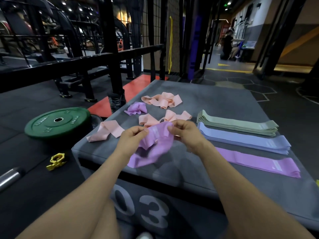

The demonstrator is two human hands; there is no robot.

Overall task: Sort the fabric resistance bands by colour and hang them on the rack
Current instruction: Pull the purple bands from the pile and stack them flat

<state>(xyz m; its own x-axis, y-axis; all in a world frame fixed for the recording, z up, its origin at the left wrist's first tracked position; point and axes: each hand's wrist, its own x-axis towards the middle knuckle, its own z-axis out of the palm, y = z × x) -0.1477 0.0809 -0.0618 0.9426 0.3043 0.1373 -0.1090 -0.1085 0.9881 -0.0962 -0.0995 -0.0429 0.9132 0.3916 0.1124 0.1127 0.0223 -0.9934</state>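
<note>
Both forearms reach in from the near edge over a grey padded box (198, 171) marked "03" on its front. Above it, the left hand (131, 138) and the right hand (187, 132) pinch the top edge of a crumpled lilac band (155, 147), thumbs and fingertips closed on the fabric, the rest of it sagging below the fingers onto the box top (its lower folds are blurred). Just beyond the fingertips lies a tangled peach band (155, 119), touching or nearly touching the held one; I cannot tell which. Farther past it sit a small crumpled lilac band (136, 108) and another peach heap (162, 100). Left of the left fingers rests a loose peach strip (105, 131). Right of the right fingers lie three flat piles: green (238, 125) farthest, blue (245, 139) between, lilac (259, 162) nearest.
</note>
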